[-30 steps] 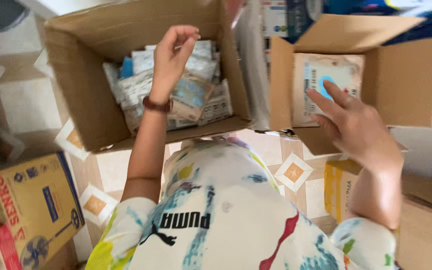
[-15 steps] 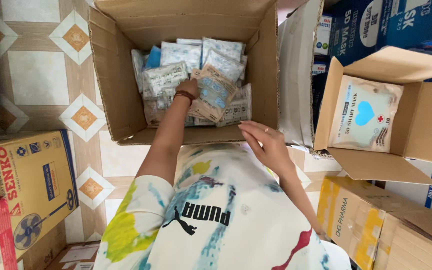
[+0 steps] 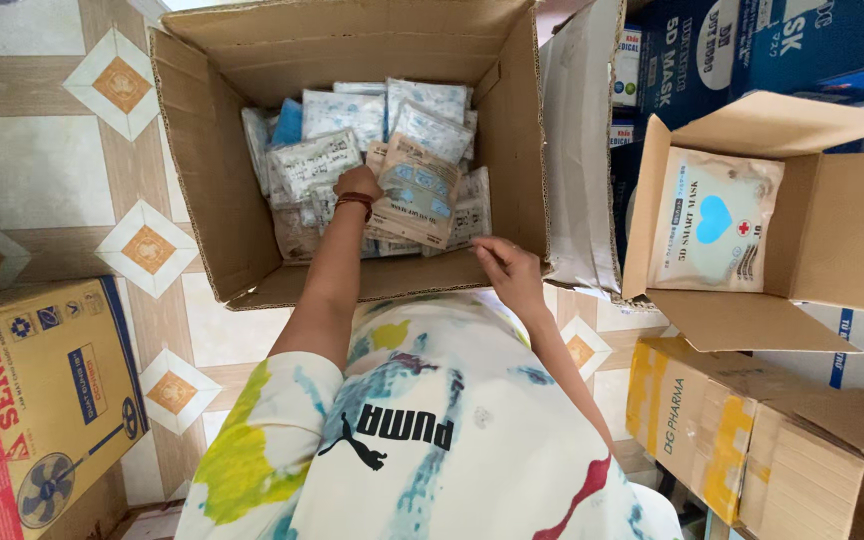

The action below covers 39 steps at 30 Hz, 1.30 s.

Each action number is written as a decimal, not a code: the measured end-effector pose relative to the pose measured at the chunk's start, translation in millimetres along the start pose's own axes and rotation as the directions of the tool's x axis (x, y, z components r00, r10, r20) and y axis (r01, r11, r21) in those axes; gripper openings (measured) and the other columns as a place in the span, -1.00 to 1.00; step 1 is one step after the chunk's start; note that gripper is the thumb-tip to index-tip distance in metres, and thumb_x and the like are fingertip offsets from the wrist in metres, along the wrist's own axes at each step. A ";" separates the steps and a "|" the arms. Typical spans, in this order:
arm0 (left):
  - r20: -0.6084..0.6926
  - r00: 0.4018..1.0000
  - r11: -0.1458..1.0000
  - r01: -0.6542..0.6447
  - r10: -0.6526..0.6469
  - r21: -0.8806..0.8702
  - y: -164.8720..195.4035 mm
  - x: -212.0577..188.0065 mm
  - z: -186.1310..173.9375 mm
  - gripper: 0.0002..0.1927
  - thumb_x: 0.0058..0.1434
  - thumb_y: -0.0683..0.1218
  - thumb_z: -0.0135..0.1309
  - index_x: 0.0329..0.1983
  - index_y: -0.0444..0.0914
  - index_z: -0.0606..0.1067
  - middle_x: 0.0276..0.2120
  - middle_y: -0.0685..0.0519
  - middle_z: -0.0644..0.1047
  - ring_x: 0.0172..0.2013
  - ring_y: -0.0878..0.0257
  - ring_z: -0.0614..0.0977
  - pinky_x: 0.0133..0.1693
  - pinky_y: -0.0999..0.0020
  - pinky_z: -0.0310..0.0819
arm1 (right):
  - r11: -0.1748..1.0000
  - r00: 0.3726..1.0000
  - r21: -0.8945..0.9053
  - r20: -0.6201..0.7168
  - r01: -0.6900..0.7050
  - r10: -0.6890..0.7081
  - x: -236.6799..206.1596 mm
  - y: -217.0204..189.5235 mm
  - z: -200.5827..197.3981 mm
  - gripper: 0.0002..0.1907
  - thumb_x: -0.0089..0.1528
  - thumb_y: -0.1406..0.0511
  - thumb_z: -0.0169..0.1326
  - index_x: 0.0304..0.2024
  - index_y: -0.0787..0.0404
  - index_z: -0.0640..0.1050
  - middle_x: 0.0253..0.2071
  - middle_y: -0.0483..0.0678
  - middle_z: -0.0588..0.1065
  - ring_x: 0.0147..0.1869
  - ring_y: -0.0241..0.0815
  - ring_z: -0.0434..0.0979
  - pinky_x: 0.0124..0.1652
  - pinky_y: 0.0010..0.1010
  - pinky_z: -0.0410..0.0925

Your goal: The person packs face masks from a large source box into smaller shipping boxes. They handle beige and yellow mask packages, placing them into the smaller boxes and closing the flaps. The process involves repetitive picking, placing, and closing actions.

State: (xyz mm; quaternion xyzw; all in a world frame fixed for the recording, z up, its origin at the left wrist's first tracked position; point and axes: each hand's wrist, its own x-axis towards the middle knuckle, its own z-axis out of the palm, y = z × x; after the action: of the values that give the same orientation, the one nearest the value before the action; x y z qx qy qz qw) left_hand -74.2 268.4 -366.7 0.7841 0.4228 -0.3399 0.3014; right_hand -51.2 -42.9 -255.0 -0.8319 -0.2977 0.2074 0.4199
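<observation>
A large open cardboard box (image 3: 202, 170) stands on the tiled floor ahead of me, filled with several flat plastic mask packets (image 3: 352, 120). My left hand (image 3: 357, 185) reaches into it and grips a tan packet (image 3: 415, 200), lifted a little above the pile. My right hand (image 3: 505, 268) hovers at the box's near right corner, fingers loosely curled, holding nothing that I can see. A smaller open box (image 3: 832, 230) to the right holds one pale packet with a blue heart (image 3: 712, 220).
A yellow and blue fan carton (image 3: 42, 390) lies at the lower left. Closed yellow and brown cartons (image 3: 742, 430) stack at the lower right. Dark blue mask boxes (image 3: 742, 50) stand at the upper right, with a white padded sheet (image 3: 577, 150) between the two open boxes.
My right hand has left the small box, where the heart packet now lies, and come across to the big box's near corner. My left hand has stayed in the big box, now gripping the tan packet.
</observation>
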 end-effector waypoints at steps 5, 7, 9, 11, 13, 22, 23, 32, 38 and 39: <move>-0.039 0.977 0.976 -0.213 0.211 -0.054 -2.1 9.5 -5.3 -0.61 0.15 0.09 0.33 -0.14 -0.29 0.61 -0.10 -0.17 0.60 -0.13 -0.02 0.62 -0.07 0.10 0.54 | 1.000 0.997 -0.002 0.078 -0.023 0.023 3.5 -1.4 -2.4 -0.79 0.33 0.30 0.14 0.01 0.18 0.62 -0.08 0.01 0.64 -0.10 -0.21 0.65 -0.12 -0.43 0.46; -0.053 0.920 0.916 -0.392 0.388 -0.091 -0.1 8.1 -16.4 -0.66 0.19 0.06 0.33 -0.17 -0.28 0.59 -0.19 -0.16 0.58 -0.23 0.02 0.57 -0.14 0.14 0.46 | 0.995 0.985 -0.008 0.138 -0.104 0.105 7.1 -0.2 -4.3 -0.76 0.32 0.29 0.15 0.03 0.14 0.62 -0.10 -0.01 0.64 -0.15 -0.21 0.63 -0.14 -0.42 0.45; -0.080 0.870 0.775 -0.473 0.487 -0.419 -2.0 0.3 -24.3 -0.76 0.21 -0.04 0.27 -0.30 -0.30 0.51 -0.33 -0.02 0.53 -0.32 0.19 0.54 -0.25 0.25 0.46 | 0.978 0.957 -0.039 0.202 -0.205 0.208 12.3 2.4 -5.6 -0.73 0.31 0.27 0.16 0.07 0.10 0.63 -0.13 -0.04 0.66 -0.22 -0.19 0.59 -0.15 -0.40 0.45; -0.126 0.817 0.609 -0.513 0.562 -0.606 -3.5 -10.6 -37.4 -0.82 0.22 -0.12 0.20 -0.36 -0.29 0.45 -0.43 0.08 0.49 -0.40 0.29 0.50 -0.33 0.33 0.42 | 0.982 0.953 -0.002 0.241 -0.190 0.185 20.6 6.8 -5.8 -0.70 0.32 0.24 0.15 0.11 0.10 0.61 -0.05 -0.06 0.66 -0.10 -0.24 0.62 -0.06 -0.43 0.45; -0.172 0.768 0.488 -0.545 0.617 -0.682 -5.1 -22.7 -51.0 -0.87 0.23 -0.16 0.12 -0.37 -0.23 0.40 -0.49 0.15 0.44 -0.45 0.34 0.46 -0.39 0.39 0.35 | 0.972 0.953 0.130 0.258 -0.197 0.158 29.0 9.7 -2.7 -0.63 0.33 0.22 0.14 0.18 0.14 0.55 0.05 -0.06 0.62 0.04 -0.27 0.60 0.05 -0.43 0.43; -0.389 0.657 0.100 -0.578 0.646 -0.810 -11.3 -104.5 -56.2 -0.83 0.27 -0.16 0.12 -0.42 -0.13 0.40 -0.46 0.19 0.51 -0.36 0.41 0.56 -0.30 0.48 0.51 | 0.442 0.931 0.821 0.291 -0.361 0.220 69.8 7.4 6.8 -0.57 0.30 0.24 0.16 0.20 0.17 0.46 0.14 -0.12 0.52 0.22 -0.30 0.48 0.24 -0.33 0.30; -0.424 0.624 0.000 -0.561 0.656 -0.827 -10.1 -115.8 -53.8 -0.85 0.25 -0.16 0.14 -0.37 -0.12 0.40 -0.41 0.21 0.51 -0.31 0.42 0.55 -0.25 0.49 0.48 | 0.434 0.934 0.830 0.279 -0.352 0.224 70.6 9.0 7.6 -0.60 0.31 0.24 0.17 0.17 0.22 0.50 0.12 -0.10 0.54 0.20 -0.27 0.50 0.22 -0.31 0.32; -0.661 0.618 0.116 -0.762 0.425 -0.637 -3.0 -136.6 -64.1 -0.56 0.55 0.17 -0.04 -0.18 -0.30 0.53 -0.34 0.21 0.39 -0.28 0.45 0.34 -0.23 0.51 0.25 | 0.694 0.958 0.667 0.259 -0.271 0.125 72.7 28.1 -4.3 -0.68 0.30 0.27 0.21 0.07 0.26 0.58 -0.03 -0.11 0.62 0.00 -0.33 0.57 0.03 -0.43 0.45; -0.652 0.674 -0.059 -0.678 0.348 -0.733 7.5 -131.4 -54.3 -0.48 0.50 0.21 -0.03 -0.23 -0.34 0.59 -0.39 0.22 0.49 -0.35 0.46 0.37 -0.28 0.49 0.30 | 0.725 0.970 0.657 0.236 -0.206 0.062 74.3 33.3 -6.1 -0.73 0.30 0.29 0.23 0.02 0.27 0.62 -0.07 -0.12 0.64 -0.06 -0.35 0.57 -0.02 -0.46 0.45; -0.658 0.668 -0.069 -0.682 0.347 -0.728 6.7 -134.5 -53.0 -0.47 0.49 0.23 -0.05 -0.18 -0.33 0.59 -0.35 0.21 0.51 -0.33 0.46 0.40 -0.25 0.49 0.33 | 0.712 0.976 0.676 0.210 -0.190 0.061 75.3 31.4 -6.6 -0.74 0.29 0.30 0.24 0.01 0.27 0.63 -0.09 -0.13 0.64 -0.07 -0.35 0.58 -0.04 -0.45 0.46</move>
State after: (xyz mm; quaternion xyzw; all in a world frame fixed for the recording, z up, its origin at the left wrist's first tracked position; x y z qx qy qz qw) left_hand -109.0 244.0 -228.4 0.5457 0.2331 0.2570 0.7628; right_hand 18.2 -11.1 -284.2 -0.6118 -0.1764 0.4029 0.6574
